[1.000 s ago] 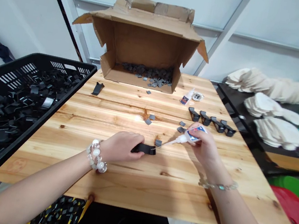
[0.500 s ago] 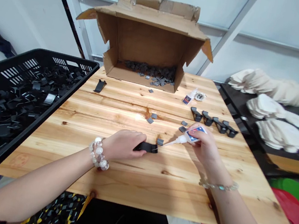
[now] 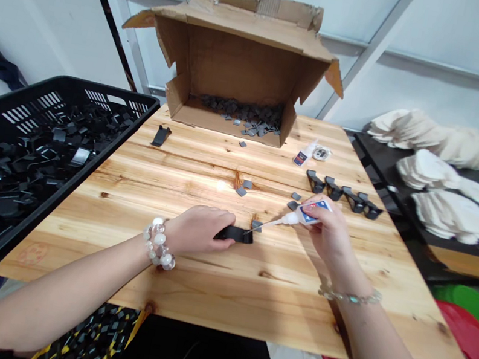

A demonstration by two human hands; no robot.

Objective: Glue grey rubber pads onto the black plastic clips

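My left hand (image 3: 199, 231) is closed on a flat black plastic clip (image 3: 237, 235) and pins it to the wooden table (image 3: 186, 281). In my right hand (image 3: 327, 231) is a small white glue bottle (image 3: 302, 216) with a blue and red label. Its long thin nozzle points left and down, and the tip sits over the clip's right end. A small grey square pad (image 3: 256, 226) lies just behind that end. More grey pads (image 3: 244, 187) are scattered a little farther back.
An open cardboard box (image 3: 240, 63) at the table's far edge holds several grey pads. A black crate (image 3: 18, 155) full of black clips stands at the left. A row of clips (image 3: 342, 195) lies at the right, with a second glue bottle (image 3: 302, 155) behind. White stacks (image 3: 443, 171) sit far right.
The glue nozzle has swung down and left onto the clip's right end. My left hand keeps its hold on the clip; the view has shifted slightly.
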